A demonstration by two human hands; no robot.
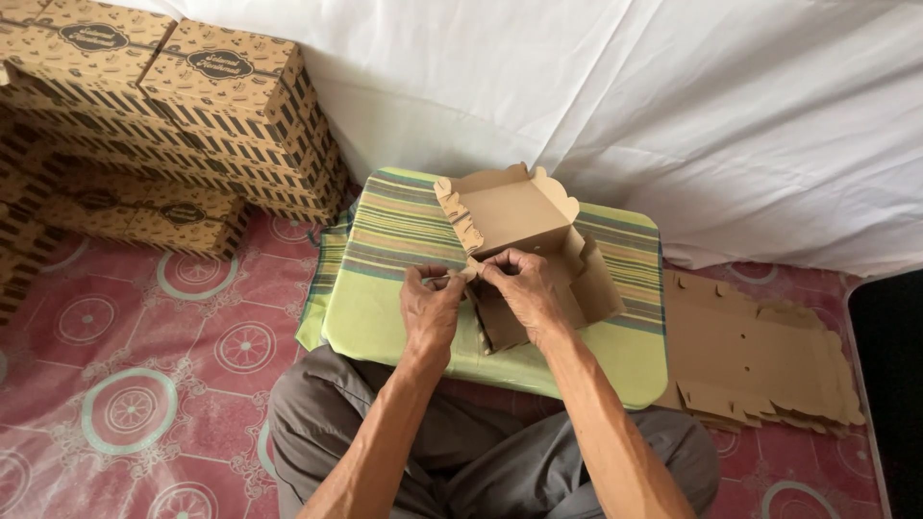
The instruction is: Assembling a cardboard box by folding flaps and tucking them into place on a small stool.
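On the striped table (404, 231), both hands pinch the near-left corner of a half-folded cardboard box (524, 240), left hand (430, 309) outside, right hand (524, 288) just beside it, box stretching away rightward.

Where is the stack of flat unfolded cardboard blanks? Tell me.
In the head view, the flat cardboard blanks lie on the patterned floor mat at the right, beside the striped cushion.

Soft, even daylight, sharp view

The white sheet (673, 106) is bright but not blown out; shadows under the hands and box (524, 255) are faint. Edges bow slightly from the wide lens; the right corner falls dark.
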